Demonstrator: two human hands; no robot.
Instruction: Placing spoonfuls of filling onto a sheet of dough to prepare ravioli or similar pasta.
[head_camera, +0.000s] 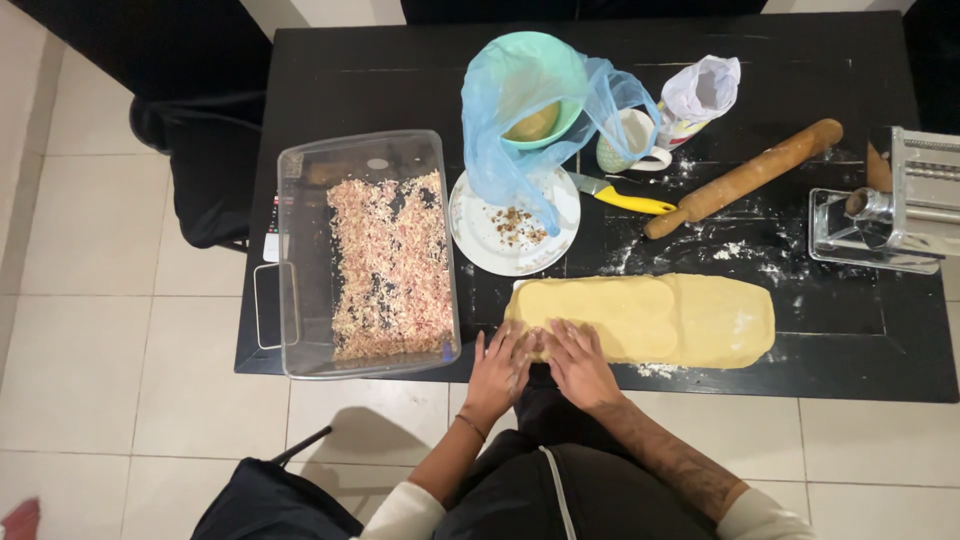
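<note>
Pressing flat, both hands, left (497, 368) and right (577, 362), fingers spread on dough sheet (660, 320) left end; long axis follows tabletop (800, 385) near edge.

Both hands flat on near-left corner of the dough sheet (650, 318): left hand (498, 370) and right hand (578, 362) side by side, fingers spread, pressing down, nothing held. Dough lies flat along the near edge of the black table (330, 90). Clear plastic tub (365, 255) of chopped filling sits just left of it. Behind: white plate (480, 235), mint bowl (545, 115) in a blue bag, yellow-handled knife (622, 197), rolling pin (745, 178). Pasta machine (890, 200) far right.
</note>
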